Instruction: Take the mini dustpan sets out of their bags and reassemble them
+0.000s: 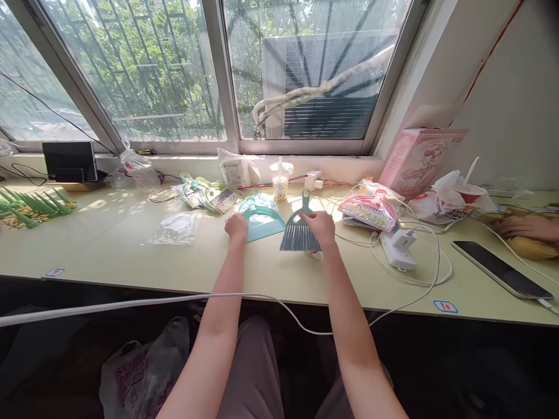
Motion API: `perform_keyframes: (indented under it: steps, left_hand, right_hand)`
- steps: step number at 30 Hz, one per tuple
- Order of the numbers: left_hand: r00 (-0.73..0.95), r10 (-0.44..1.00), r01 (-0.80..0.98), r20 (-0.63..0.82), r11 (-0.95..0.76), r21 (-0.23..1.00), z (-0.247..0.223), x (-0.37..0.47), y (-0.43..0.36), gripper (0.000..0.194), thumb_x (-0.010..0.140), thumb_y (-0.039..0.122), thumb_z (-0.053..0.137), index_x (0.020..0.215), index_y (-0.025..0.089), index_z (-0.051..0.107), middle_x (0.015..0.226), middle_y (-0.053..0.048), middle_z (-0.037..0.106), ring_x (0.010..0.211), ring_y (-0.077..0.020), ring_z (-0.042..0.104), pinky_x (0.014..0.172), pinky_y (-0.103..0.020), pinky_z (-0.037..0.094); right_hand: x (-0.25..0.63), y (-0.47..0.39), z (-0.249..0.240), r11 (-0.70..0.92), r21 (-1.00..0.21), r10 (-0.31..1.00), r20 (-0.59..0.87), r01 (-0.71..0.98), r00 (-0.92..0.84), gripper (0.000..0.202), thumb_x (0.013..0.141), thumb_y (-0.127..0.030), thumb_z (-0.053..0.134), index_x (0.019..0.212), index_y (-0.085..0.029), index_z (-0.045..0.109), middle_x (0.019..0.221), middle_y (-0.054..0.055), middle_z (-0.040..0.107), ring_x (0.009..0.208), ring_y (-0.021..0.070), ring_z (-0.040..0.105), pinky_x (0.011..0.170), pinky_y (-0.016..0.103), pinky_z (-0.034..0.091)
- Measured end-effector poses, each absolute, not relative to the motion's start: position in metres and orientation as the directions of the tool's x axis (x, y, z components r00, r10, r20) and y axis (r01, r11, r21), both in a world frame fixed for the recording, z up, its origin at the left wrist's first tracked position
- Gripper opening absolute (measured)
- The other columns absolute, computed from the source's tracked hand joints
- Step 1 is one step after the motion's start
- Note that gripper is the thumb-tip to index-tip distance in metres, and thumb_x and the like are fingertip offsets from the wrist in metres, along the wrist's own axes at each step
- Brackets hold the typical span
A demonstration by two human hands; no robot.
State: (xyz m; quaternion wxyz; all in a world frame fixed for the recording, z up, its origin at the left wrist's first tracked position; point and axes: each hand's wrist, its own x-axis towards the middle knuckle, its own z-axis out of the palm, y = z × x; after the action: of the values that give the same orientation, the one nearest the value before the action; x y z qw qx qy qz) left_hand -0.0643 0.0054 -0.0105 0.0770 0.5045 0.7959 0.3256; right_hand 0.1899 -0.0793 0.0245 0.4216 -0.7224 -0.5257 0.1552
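Note:
A teal dustpan (pixel 267 223) rests on the pale table, its handle pointing toward the window. My left hand (pixel 237 226) is closed on the dustpan's left edge. In my right hand (pixel 321 226) is a small hand brush (pixel 301 235) with grey bristles facing me and a teal looped handle pointing away. Thumb and fingers grip the brush at its right side. The brush stands just right of the dustpan, close to its right corner. Behind my right hand, a small colourful item (pixel 314 255) shows partly below the bristles; its kind is hidden.
Packaged green sets (pixel 209 195) and a clear plastic bag (pixel 172 228) lie left. A drink cup (pixel 280 180) stands behind. On the right are a packaged pink dustpan set (pixel 371 209), a power strip (pixel 397 250) and a phone (pixel 502 269). A white cable (pixel 271 298) crosses before my arms.

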Motion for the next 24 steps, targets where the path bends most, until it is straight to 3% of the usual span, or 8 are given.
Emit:
perform_keyframes:
  steps: [3,8,11,13,15,18,21,24]
  left_hand:
    - [-0.434,0.839,0.801,0.327,0.193,0.567,-0.009,-0.059,0.000,0.026,0.093,0.020,0.045,0.102,0.014,0.068,0.118,-0.023,0.063,0.121,-0.0372,0.052,0.093,-0.047,0.045]
    - [-0.383,0.829,0.845,0.407,0.137,0.516,-0.008,-0.057,-0.004,0.024,0.090,0.018,0.045,0.098,0.011,0.066,0.119,-0.027,0.057,0.121,-0.0420,0.046,0.096,-0.057,0.037]
    - [-0.363,0.849,0.855,0.384,0.139,0.500,-0.010,-0.058,-0.004,0.019,0.086,0.017,0.049,0.095,0.011,0.065,0.120,-0.029,0.055,0.121,-0.0437,0.044,0.097,-0.059,0.035]
    - [-0.352,0.862,0.858,0.365,0.141,0.494,-0.011,-0.059,-0.002,0.018,0.085,0.014,0.050,0.094,0.011,0.064,0.120,-0.029,0.055,0.122,-0.0445,0.043,0.097,-0.059,0.034]
    - [-0.352,0.863,0.847,0.361,0.130,0.515,-0.010,-0.059,-0.001,0.018,0.084,0.011,0.049,0.094,0.011,0.064,0.120,-0.028,0.055,0.124,-0.0437,0.042,0.098,-0.059,0.035]
    - [-0.392,0.836,0.745,0.384,0.044,0.665,-0.006,-0.059,0.002,0.019,0.085,0.011,0.048,0.097,0.015,0.063,0.118,-0.021,0.058,0.123,-0.0366,0.047,0.100,-0.051,0.038]
    - [-0.455,0.775,0.555,0.439,-0.138,0.820,-0.001,-0.056,0.002,0.025,0.092,0.013,0.038,0.107,0.017,0.057,0.112,-0.015,0.061,0.109,-0.0257,0.057,0.095,-0.038,0.043]
    - [-0.497,0.701,0.468,0.511,-0.279,0.838,0.003,-0.053,-0.003,0.030,0.098,0.018,0.029,0.119,0.018,0.050,0.110,-0.012,0.062,0.100,-0.0211,0.061,0.089,-0.032,0.044]
  right_hand:
    - [0.183,-0.072,0.009,-0.156,-0.627,0.950,0.116,0.763,0.290,0.025,0.075,-0.043,0.073,0.071,-0.018,0.074,0.076,0.013,0.071,0.082,0.0275,0.069,0.070,0.033,0.046]
    - [0.185,-0.059,-0.012,-0.107,-0.663,0.925,0.207,0.741,0.319,0.021,0.086,-0.024,0.060,0.071,-0.018,0.073,0.071,0.011,0.068,0.075,0.0241,0.065,0.069,0.034,0.045]
    - [0.193,-0.053,-0.020,-0.077,-0.594,0.877,0.342,0.801,0.337,0.020,0.084,-0.012,0.057,0.091,-0.019,0.075,0.096,0.014,0.070,0.091,0.0265,0.062,0.077,0.038,0.045]
    - [0.197,-0.050,-0.025,-0.077,-0.527,0.876,0.370,0.847,0.309,0.020,0.082,-0.013,0.061,0.096,-0.018,0.075,0.109,0.017,0.067,0.104,0.0299,0.057,0.084,0.042,0.044]
    - [0.197,-0.049,-0.029,-0.095,-0.486,0.896,0.338,0.869,0.287,0.014,0.083,-0.018,0.064,0.091,-0.018,0.075,0.110,0.018,0.065,0.111,0.0316,0.053,0.090,0.045,0.042]
    - [0.195,-0.050,-0.030,-0.103,-0.453,0.911,0.315,0.885,0.267,0.010,0.085,-0.017,0.064,0.082,-0.016,0.074,0.107,0.018,0.065,0.113,0.0320,0.052,0.094,0.049,0.038]
    - [0.194,-0.053,-0.020,-0.051,-0.535,0.883,0.370,0.844,0.288,0.010,0.084,-0.014,0.064,0.079,-0.016,0.072,0.103,0.015,0.069,0.109,0.0298,0.057,0.098,0.050,0.037]
    - [0.193,-0.058,-0.003,0.146,-0.820,0.914,0.326,0.554,0.242,0.006,0.082,-0.024,0.067,0.084,-0.019,0.071,0.092,0.006,0.071,0.088,0.0215,0.064,0.090,0.043,0.045]
